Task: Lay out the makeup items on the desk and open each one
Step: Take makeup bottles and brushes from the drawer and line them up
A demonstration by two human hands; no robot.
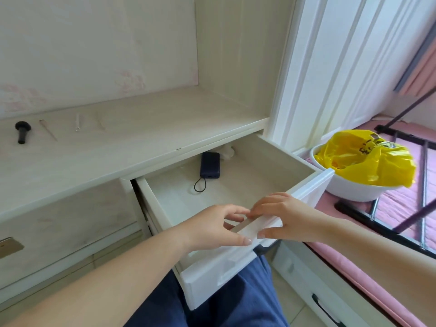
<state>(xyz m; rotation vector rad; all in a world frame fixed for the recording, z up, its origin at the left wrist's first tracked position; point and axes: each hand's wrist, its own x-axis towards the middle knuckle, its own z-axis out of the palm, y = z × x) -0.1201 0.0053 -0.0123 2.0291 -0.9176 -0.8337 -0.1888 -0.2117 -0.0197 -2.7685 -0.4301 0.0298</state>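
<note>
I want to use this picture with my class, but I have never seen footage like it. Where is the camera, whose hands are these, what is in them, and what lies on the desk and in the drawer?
There is one picture, taken by a wide-angle camera worn on a person's head, looking forward and down. The two bare arms reaching in from the bottom are that person's own. The left hand and right hand together hold a small flat white case above the front edge of an open white drawer. What the case contains cannot be told. Inside the drawer lies a dark blue power bank with a black loop cord. On the pale desk top lie a black brush-like object and a few thin sticks. To the right, a white bowl holds a yellow plastic bag.
</note>
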